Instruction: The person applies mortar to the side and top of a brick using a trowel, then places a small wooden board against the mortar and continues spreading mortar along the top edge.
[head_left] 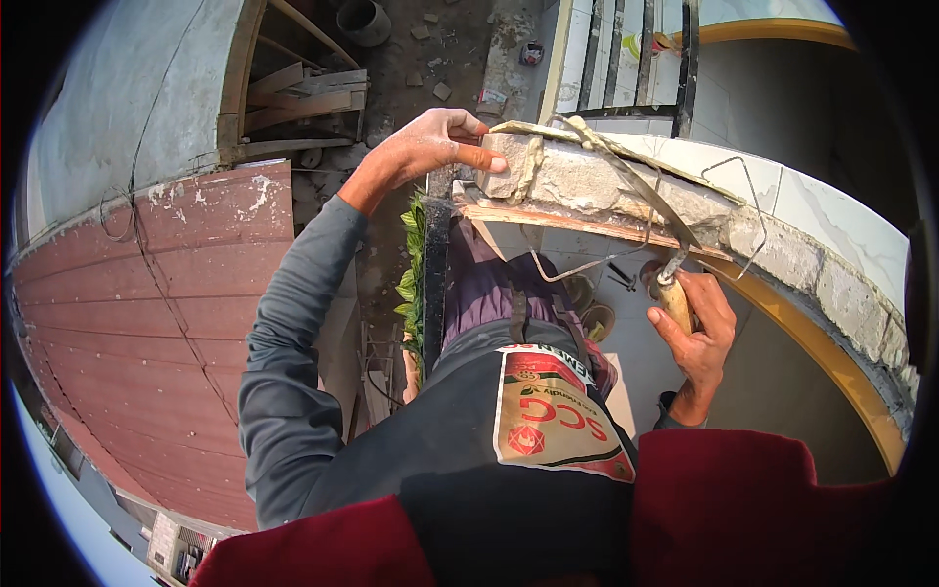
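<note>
My left hand (430,145) reaches out over the drop and grips the end of a grey concrete block (511,164) at the end of a rough block wall (685,210). My right hand (690,328) is closed around the wooden handle of a trowel (626,186), whose long thin blade lies slanted across the top of the blocks up toward the end block. A wooden strip (577,223) runs under the block course.
Far below on the left lies a reddish-brown roof (166,313) and a grey wall. A black metal post (436,284) with green leaves stands beside my body. Bent wire (745,210) hangs on the wall. White tiled surface (841,220) and a yellow curved edge are at right.
</note>
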The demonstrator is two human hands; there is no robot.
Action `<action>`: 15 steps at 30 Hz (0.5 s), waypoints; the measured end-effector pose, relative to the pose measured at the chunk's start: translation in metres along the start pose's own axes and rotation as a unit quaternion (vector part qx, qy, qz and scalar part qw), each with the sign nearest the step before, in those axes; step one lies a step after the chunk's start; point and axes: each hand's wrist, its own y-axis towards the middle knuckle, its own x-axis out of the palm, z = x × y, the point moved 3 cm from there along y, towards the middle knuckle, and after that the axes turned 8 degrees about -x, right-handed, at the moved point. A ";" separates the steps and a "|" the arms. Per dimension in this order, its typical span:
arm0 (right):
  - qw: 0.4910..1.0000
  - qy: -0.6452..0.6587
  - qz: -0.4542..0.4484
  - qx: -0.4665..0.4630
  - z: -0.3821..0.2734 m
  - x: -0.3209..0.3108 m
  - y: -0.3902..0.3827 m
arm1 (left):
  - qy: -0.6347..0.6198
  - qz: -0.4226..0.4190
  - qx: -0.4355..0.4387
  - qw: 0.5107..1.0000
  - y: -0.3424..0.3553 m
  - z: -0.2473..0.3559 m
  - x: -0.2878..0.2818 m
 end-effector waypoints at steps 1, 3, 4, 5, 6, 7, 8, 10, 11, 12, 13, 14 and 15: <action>1.000 0.000 -0.003 -0.002 -0.001 0.001 -0.002 | 0.013 -0.003 -0.003 1.000 0.002 -0.001 -0.002; 1.000 -0.006 -0.001 -0.004 -0.007 0.000 -0.003 | 0.050 0.014 0.009 0.999 0.003 -0.001 -0.006; 1.000 -0.014 -0.015 -0.010 -0.013 0.000 -0.001 | 0.053 0.014 0.014 0.998 0.001 -0.002 -0.004; 0.999 -0.022 -0.027 -0.016 -0.017 -0.001 0.000 | 0.037 0.040 0.067 0.996 -0.004 0.005 -0.002; 0.999 -0.027 -0.021 -0.017 -0.020 -0.004 0.001 | 0.021 0.065 0.119 0.991 -0.009 0.012 0.000; 0.999 -0.037 -0.032 -0.024 -0.024 -0.007 0.002 | 0.047 0.055 0.133 0.988 -0.016 0.016 0.003; 0.997 -0.046 -0.043 -0.032 -0.027 -0.007 0.003 | 0.050 0.055 0.139 0.987 -0.021 0.018 0.007; 0.997 -0.045 -0.044 -0.045 -0.034 -0.010 0.004 | -0.009 0.058 0.130 0.990 -0.027 0.018 0.013; 0.996 -0.043 -0.069 -0.026 -0.039 -0.010 0.004 | 0.025 0.068 0.180 0.981 -0.027 0.015 0.015; 0.995 -0.041 -0.095 -0.007 -0.041 -0.008 0.004 | 0.027 0.070 0.185 0.980 -0.025 0.012 0.014; 0.995 -0.044 -0.091 -0.010 -0.042 -0.007 0.005 | 0.024 0.066 0.188 0.980 -0.024 0.009 0.012; 0.995 -0.042 -0.088 -0.025 -0.041 -0.004 0.004 | 0.020 0.061 0.191 0.980 -0.024 0.010 0.013; 0.995 -0.041 -0.086 -0.039 -0.042 -0.003 0.003 | 0.034 0.062 0.187 0.980 -0.025 0.013 0.013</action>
